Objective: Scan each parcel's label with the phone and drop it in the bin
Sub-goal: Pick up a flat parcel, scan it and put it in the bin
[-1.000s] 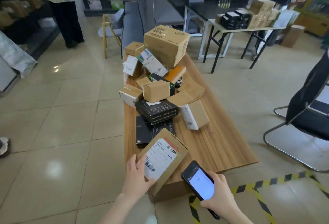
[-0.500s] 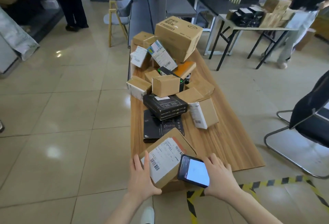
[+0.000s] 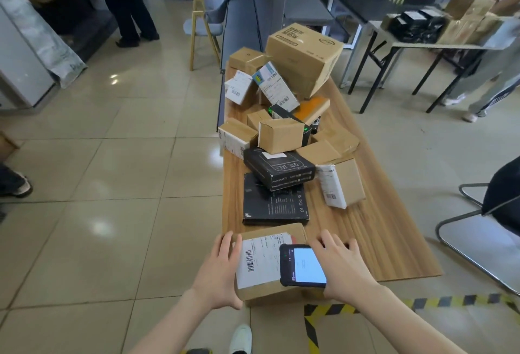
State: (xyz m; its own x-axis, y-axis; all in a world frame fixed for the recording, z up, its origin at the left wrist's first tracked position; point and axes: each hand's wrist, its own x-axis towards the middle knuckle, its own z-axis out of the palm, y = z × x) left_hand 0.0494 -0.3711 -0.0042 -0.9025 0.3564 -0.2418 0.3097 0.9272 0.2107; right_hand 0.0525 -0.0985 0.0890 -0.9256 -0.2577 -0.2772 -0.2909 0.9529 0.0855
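A brown cardboard parcel (image 3: pixel 263 287) with a white barcode label (image 3: pixel 260 258) lies flat at the near end of the wooden table (image 3: pixel 388 238). My left hand (image 3: pixel 221 269) grips the parcel's left side. My right hand (image 3: pixel 342 263) holds a black phone (image 3: pixel 304 265), screen lit, flat over the right part of the label. Behind the parcel, several more parcels are heaped on the table: black boxes (image 3: pixel 277 169), small brown boxes (image 3: pixel 281 135) and a large carton (image 3: pixel 305 58). No bin is in view.
A black chair (image 3: pixel 495 213) stands right of the table. Yellow-black tape (image 3: pixel 318 313) marks the floor near my feet. A folding table (image 3: pixel 439 41) with boxes is at the back right, a wooden stool (image 3: pixel 204 29) behind the table. People stand at the far left and far right.
The parcel has been lowered from a tilted hold to lie flat at the table's near end. The phone moved left from beside the parcel to over its label.
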